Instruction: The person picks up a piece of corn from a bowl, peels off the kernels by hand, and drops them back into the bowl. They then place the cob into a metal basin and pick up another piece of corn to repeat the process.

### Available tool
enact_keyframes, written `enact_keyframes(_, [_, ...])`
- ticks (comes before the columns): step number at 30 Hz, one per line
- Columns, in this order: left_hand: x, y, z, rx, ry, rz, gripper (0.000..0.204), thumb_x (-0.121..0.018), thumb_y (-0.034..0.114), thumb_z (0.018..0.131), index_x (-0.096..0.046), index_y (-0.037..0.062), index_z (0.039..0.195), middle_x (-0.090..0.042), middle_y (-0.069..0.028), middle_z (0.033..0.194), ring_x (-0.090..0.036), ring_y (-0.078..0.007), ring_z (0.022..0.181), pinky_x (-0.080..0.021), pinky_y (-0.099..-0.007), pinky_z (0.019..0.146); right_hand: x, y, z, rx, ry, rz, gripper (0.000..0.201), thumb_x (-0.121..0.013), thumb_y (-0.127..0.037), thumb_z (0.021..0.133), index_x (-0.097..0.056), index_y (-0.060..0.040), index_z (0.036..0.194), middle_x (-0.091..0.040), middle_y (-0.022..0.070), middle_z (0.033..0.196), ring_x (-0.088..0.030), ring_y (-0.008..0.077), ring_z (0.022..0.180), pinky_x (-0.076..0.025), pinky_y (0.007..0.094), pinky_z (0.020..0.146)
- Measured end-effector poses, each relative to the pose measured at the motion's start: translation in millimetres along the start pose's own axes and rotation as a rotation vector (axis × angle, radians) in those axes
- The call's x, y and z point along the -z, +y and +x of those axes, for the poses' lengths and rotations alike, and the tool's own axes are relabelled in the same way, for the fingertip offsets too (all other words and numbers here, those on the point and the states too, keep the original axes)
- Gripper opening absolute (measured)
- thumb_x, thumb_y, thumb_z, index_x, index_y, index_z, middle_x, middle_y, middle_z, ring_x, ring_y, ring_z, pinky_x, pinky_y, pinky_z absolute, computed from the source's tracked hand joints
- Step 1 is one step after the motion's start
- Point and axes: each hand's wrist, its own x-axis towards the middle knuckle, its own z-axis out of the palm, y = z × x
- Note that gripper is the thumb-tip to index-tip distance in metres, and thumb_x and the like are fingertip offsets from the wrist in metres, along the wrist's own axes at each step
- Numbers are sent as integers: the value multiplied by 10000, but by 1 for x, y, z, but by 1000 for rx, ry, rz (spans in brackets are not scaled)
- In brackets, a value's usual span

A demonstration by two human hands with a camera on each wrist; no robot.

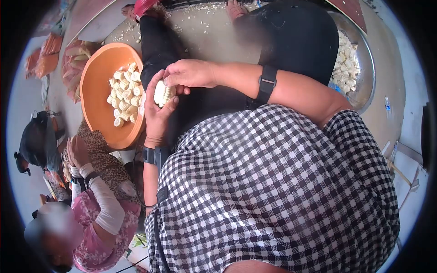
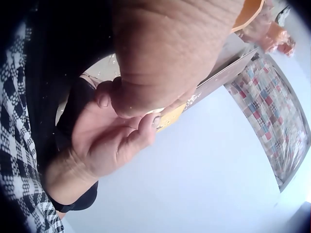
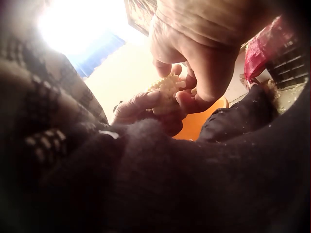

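Observation:
My left hand grips a short piece of pale corn cob with its rows of kernels showing, fingers and thumb curled round it. From the other side my right hand reaches over the top, its thumb and fingertips pinching at the kernels. In the right wrist view the corn piece sits between both hands, a patch of its kernels facing the right thumb. The left hand hides most of the cob in the left wrist view, where the right hand curls up to it.
An orange basin with several cut corn pieces stands beside my left leg. At the far right a metal basin holds pale pieces. Another person in pink sits at the left. Loose kernels lie on the floor.

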Motion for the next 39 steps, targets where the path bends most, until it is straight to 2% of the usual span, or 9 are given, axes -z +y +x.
enact_keyframes(3, [0, 6, -1, 20, 0, 18, 691, -686, 141, 746, -368, 31, 1350, -506, -57, 1176, -513, -141, 1051, -416, -268, 922, 0, 0, 0, 14, -14, 98, 398, -534, -373, 917, -561, 13, 1010, -564, 38, 781, -512, 100, 655, -447, 233, 579])
enact_keyframes(9, [-2, 8, 2, 10, -22, 52, 694, -677, 169, 750, -360, 27, 1351, -492, -71, 1200, -501, -147, 1074, -409, -269, 930, 0, 0, -1, 60, 17, 47, 427, -526, -436, 915, -566, -11, 924, -548, 25, 754, -489, 76, 608, -431, 201, 510])
enact_keyframes(15, [1, 3, 0, 65, -15, -92, 731, -683, 186, 752, -319, 39, 1369, -500, -67, 1171, -505, -150, 1059, -406, -249, 916, 0, 0, 2, 74, 47, 31, 282, -500, -291, 944, -567, -18, 926, -548, 24, 743, -497, 73, 608, -437, 207, 500])
enact_keyframes(21, [8, -1, -2, 122, -33, -200, 730, -686, 204, 751, -311, 53, 1359, -513, -56, 1091, -503, -102, 912, -436, -221, 736, -1, -12, -5, 72, 32, -52, 208, -472, -186, 936, -552, 5, 921, -554, 38, 727, -514, 88, 585, -453, 219, 513])
enact_keyframes(24, [5, -3, -1, 91, 42, -317, 666, -684, 182, 753, -343, 58, 1312, -513, -57, 1073, -494, -92, 873, -422, -205, 677, -3, -9, -2, 124, 65, 44, 207, -471, -176, 935, -553, 13, 943, -553, 49, 727, -511, 91, 571, -458, 222, 523])
enact_keyframes(27, [8, -7, 2, 55, 22, -370, 598, -677, 145, 756, -372, 66, 1264, -520, -54, 1057, -497, -97, 877, -416, -192, 683, -4, -12, -5, 137, 82, 66, 203, -472, -166, 932, -556, 16, 963, -553, 56, 729, -515, 94, 578, -462, 223, 536])
enact_keyframes(30, [5, -3, 2, 50, 34, -317, 571, -671, 126, 761, -378, 72, 1249, -517, -45, 1051, -497, -93, 875, -413, -184, 684, -2, -6, 0, 118, 56, 252, 203, -496, -182, 929, -561, 6, 973, -554, 50, 731, -518, 95, 584, -463, 223, 546])
enact_keyframes(36, [7, -5, 1, 40, 49, -176, 573, -683, 155, 766, -383, 73, 1248, -510, -26, 1031, -495, -89, 863, -412, -184, 685, 0, -7, -1, 153, 42, -24, 232, -583, -245, 899, -570, -17, 936, -551, 35, 717, -514, 85, 590, -451, 216, 547])
enact_keyframes(39, [6, -5, 2, 56, 56, -265, 586, -690, 185, 761, -385, 71, 1249, -516, -29, 1018, -493, -86, 839, -407, -185, 670, 2, -7, 0, 165, 20, 57, 221, -587, -240, 894, -568, -20, 913, -550, 28, 704, -510, 79, 584, -444, 212, 547])
